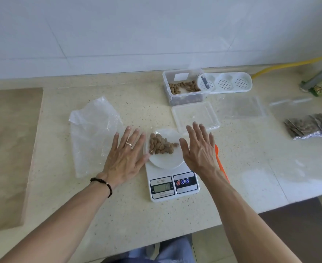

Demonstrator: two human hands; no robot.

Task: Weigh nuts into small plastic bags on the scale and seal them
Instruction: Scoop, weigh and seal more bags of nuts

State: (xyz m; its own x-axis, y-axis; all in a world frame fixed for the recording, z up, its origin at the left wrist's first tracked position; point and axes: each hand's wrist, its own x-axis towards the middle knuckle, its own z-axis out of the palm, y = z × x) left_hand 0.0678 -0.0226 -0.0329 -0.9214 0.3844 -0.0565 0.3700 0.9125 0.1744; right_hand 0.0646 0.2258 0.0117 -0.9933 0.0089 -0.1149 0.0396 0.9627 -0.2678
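Observation:
A white digital scale [172, 184] stands on the counter in the middle. On its round platform [165, 160] lies a small heap of brown nuts [161, 144]. My left hand [126, 154], fingers straight and spread, hovers just left of the platform. To the right of the heap my right hand [199, 147] is held flat with straight fingers. Neither hand holds anything. A clear plastic box [183, 87] with more nuts stands behind, its lid [195, 114] lying in front of it. Filled bags of nuts [310, 127] lie at the far right.
A crumpled clear plastic bag [91, 133] lies left of my left hand. Flat empty bags [241, 109] lie right of the lid. An orange tool [220, 162] shows under my right forearm. A white perforated tray [230, 83] and a yellow hose [293, 64] sit at the back.

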